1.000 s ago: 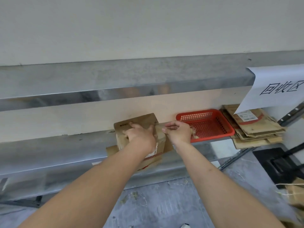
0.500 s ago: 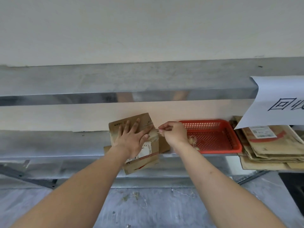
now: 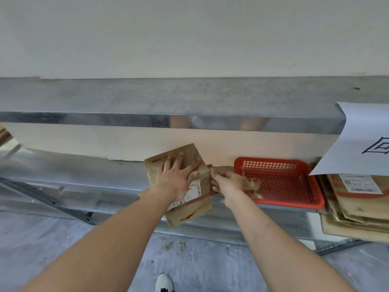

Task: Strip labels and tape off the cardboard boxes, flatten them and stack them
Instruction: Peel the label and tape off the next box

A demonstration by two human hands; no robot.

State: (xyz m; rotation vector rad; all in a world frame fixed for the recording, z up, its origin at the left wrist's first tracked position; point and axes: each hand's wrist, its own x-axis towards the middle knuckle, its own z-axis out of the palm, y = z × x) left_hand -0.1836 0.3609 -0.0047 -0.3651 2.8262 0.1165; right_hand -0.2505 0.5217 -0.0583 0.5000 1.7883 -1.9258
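Note:
A small flattened cardboard box (image 3: 189,211) lies on the metal shelf (image 3: 84,178), with a white label and red stripe on its face. My left hand (image 3: 176,178) presses flat on the box, fingers spread. My right hand (image 3: 227,182) pinches a strip of clear tape (image 3: 207,175) at the box's right edge. A stack of flattened boxes (image 3: 355,209) sits at the right end of the shelf.
A red plastic basket (image 3: 294,201) holding crumpled tape scraps stands right of the box. A white paper sign (image 3: 366,131) hangs from the upper shelf (image 3: 168,98) over the stack. Grey concrete floor and my shoe (image 3: 164,283) lie below.
My left hand opened from gripping the box to pressing flat on it. My right hand shifted to the box's right edge and pinched the tape. The view moved left and closer.

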